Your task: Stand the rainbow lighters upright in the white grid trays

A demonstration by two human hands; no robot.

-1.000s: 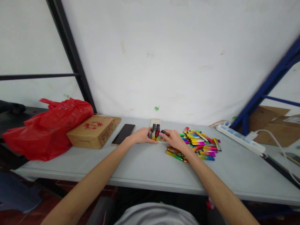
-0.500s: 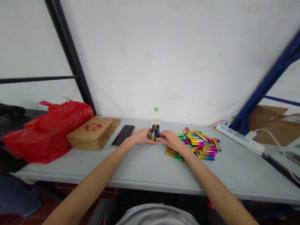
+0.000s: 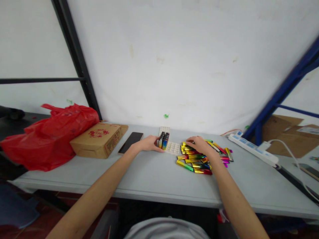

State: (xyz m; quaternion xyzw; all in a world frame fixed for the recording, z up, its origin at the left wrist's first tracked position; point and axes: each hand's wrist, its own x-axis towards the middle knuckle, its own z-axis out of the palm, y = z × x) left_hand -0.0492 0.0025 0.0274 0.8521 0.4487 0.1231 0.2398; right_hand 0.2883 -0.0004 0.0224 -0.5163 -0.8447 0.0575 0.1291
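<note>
Several upright lighters (image 3: 164, 140) with black tops stand in a tight group on a white tray with round holes (image 3: 173, 148). My left hand (image 3: 150, 144) is around the left side of this group, thumb at its front, steadying it. Over the pile of shiny coloured lighters (image 3: 190, 158) to the right is my right hand (image 3: 197, 144), its fingers bent down at the pile's back left. Whether those fingers hold a lighter is hidden. Part of the white holed surface also shows behind the upright group.
Left of my hands lie a dark phone (image 3: 131, 143), a cardboard box (image 3: 96, 139) and a red plastic bag (image 3: 53, 139). A white power strip (image 3: 253, 149) with a plugged-in cable lies at the right. The wall rises behind the table (image 3: 149, 172).
My right hand has moved right, from the upright lighters to the pile. The white holed tray beside the group now shows. My left hand stays at the group, which looks slightly tilted.
</note>
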